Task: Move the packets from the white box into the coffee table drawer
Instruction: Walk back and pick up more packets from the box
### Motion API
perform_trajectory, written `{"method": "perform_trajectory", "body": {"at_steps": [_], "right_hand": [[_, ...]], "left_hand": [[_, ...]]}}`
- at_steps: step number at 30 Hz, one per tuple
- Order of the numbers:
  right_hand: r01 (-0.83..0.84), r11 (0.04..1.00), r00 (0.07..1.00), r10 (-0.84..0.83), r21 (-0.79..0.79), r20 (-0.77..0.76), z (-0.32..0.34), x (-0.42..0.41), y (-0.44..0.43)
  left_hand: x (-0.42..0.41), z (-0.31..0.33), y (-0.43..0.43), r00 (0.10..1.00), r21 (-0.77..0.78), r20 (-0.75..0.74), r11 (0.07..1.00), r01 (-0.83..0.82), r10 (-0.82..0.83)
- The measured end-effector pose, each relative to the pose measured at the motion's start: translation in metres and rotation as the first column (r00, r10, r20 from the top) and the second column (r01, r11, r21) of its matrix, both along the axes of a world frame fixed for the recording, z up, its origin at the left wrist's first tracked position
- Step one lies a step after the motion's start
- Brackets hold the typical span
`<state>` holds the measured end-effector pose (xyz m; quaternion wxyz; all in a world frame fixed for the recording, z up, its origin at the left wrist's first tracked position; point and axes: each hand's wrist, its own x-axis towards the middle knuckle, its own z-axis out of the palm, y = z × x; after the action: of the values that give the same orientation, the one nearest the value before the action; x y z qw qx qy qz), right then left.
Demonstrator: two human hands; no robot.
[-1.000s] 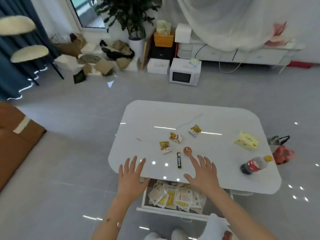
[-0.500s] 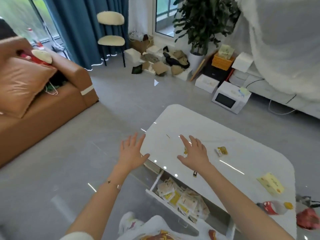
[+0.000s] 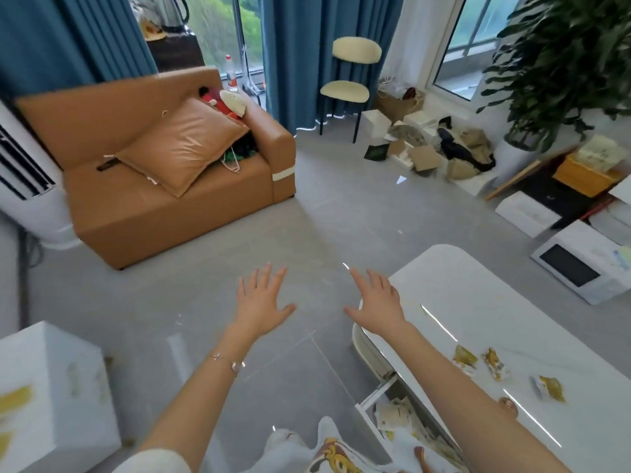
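A white box (image 3: 51, 394) with yellow markings stands on the floor at the lower left. The white coffee table (image 3: 478, 302) fills the right side, and its drawer (image 3: 379, 397) is pulled out with several packets (image 3: 396, 414) inside. Three small yellow packets (image 3: 491, 363) lie on the tabletop. My left hand (image 3: 261, 298) hovers over the floor with fingers spread and holds nothing. My right hand (image 3: 377, 303) is spread too, empty, at the table's left corner.
A brown sofa (image 3: 164, 186) with a cushion sits ahead on the left. A chair (image 3: 348, 87), a pile of boxes (image 3: 423, 145), a plant (image 3: 560, 66) and a microwave (image 3: 580, 264) line the far side. Grey floor lies between the box and table.
My view has swung left from the table toward the sofa, bringing the white box into sight. Both hands moved left with it, still spread and empty.
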<state>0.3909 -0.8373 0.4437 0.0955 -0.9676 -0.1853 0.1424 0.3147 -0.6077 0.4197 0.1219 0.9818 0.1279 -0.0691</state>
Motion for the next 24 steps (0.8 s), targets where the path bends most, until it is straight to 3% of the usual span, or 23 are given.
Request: {"method": "perform_trajectory", "body": {"at_steps": [13, 24], "right_hand": [[-0.201, 0.978, 0.980, 0.201, 0.051, -0.003, -0.004, 0.044, 0.208], [-0.454, 0.891, 0.889, 0.454, 0.013, -0.054, -0.023, 0.090, 0.358]], "left_hand": [[-0.025, -0.002, 0.173, 0.971, -0.028, 0.017, 0.971, -0.239, 0.240], [-0.044, -0.020, 0.272, 0.840, -0.044, -0.016, 0.839, -0.543, 0.543]]}}
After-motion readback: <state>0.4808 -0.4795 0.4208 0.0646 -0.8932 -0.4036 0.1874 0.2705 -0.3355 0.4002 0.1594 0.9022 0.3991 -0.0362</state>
